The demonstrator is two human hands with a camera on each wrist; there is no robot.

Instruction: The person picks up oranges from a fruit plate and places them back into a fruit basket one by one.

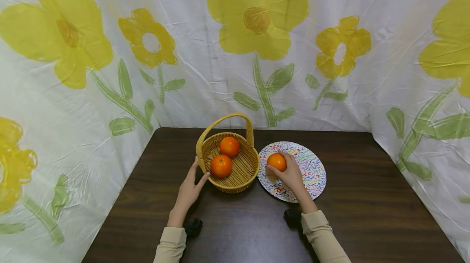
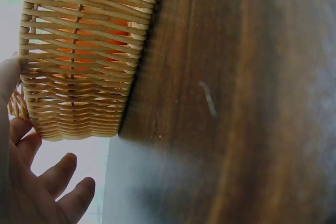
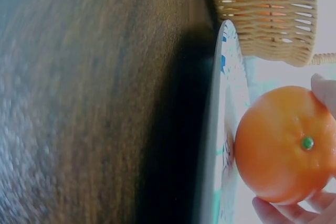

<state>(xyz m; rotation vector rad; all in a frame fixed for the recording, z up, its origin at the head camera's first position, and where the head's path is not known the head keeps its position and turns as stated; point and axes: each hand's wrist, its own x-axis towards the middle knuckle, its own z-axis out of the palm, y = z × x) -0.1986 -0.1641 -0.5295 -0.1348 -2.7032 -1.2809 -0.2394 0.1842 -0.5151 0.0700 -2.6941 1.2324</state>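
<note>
A wicker basket (image 1: 236, 181) with an arched handle holds two oranges (image 1: 221, 166). At the basket's left side, my left hand (image 1: 188, 189) touches it near the handle base; the thumb is at the rim and the other fingers are spread loosely, as the left wrist view shows. To the right lies a round plate (image 1: 312, 173) with a multicoloured squiggle pattern. My right hand (image 1: 292, 174) grips another orange (image 3: 281, 142) over the plate between thumb and fingers. That orange has a green stem spot and appears to touch the plate.
Both things stand on a dark wooden table (image 1: 235, 230), whose back edge lies just behind the basket. A white curtain (image 1: 198, 71) with yellow flowers hangs around the back and sides. The basket stands close to the plate's left edge.
</note>
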